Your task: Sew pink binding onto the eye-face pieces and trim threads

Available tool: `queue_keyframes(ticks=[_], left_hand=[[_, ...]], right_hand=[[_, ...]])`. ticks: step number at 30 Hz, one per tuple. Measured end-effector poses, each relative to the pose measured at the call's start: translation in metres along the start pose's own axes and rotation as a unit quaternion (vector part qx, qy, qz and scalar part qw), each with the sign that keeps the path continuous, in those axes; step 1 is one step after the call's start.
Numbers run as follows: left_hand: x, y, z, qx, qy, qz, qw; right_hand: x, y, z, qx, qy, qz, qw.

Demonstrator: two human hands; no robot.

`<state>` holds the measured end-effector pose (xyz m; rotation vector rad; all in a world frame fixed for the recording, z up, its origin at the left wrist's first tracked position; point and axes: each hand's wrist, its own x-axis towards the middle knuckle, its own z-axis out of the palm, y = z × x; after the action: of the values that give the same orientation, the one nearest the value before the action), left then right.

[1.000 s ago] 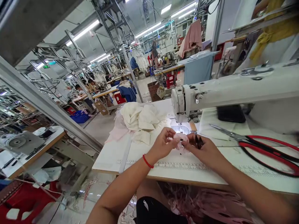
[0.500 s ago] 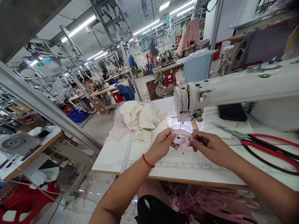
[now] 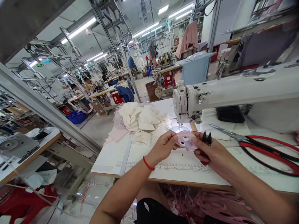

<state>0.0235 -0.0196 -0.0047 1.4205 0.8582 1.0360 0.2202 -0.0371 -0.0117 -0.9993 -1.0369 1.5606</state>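
Observation:
A small, light pink fabric piece with dark spots is stretched between my two hands in front of the sewing machine. My left hand, with a red band at its wrist, pinches the piece's left edge. At the other edge, my right hand grips the fabric between thumb and fingers. That same hand also holds thread snips, their black blades pointing up and a bit of red showing below. Both hands are just above the white table, close to the needle area.
Cream and pink cloth is heaped left of the machine. Large red-and-black scissors lie at right, near a black tray-like object. A printed ruler scale runs along the table's front. Pink strips hang below the edge.
Both hands have shifted slightly right with the pink fabric piece. My right hand has turned, so the snips' blades now point upward. The view has moved a little.

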Motion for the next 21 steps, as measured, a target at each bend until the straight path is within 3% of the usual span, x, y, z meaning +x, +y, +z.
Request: queue_keyframes(ticks=[3, 6, 11, 13, 17, 21], left_hand=[[0.001, -0.002, 0.002, -0.003, 0.035, 0.006, 0.999], [0.002, -0.004, 0.002, -0.01, 0.06, 0.01, 0.998], [0.001, -0.004, 0.003, -0.015, 0.006, -0.004, 1.0], [0.0, -0.003, 0.004, -0.015, 0.013, 0.002, 1.0], [-0.003, -0.002, 0.005, -0.014, 0.031, 0.021, 0.999], [-0.005, 0.003, 0.006, -0.004, -0.005, 0.016, 1.0]], right_hand=[[-0.004, 0.005, 0.005, -0.005, -0.012, 0.015, 1.0], [-0.005, 0.009, 0.012, 0.013, 0.031, 0.005, 0.999], [-0.007, 0.007, 0.02, 0.047, 0.124, -0.029, 0.991], [-0.009, 0.007, 0.023, 0.052, 0.138, -0.032, 0.988], [-0.016, 0.011, 0.029, 0.034, 0.123, -0.019, 0.992], [-0.014, 0.014, 0.027, 0.001, 0.104, -0.032, 0.994]])
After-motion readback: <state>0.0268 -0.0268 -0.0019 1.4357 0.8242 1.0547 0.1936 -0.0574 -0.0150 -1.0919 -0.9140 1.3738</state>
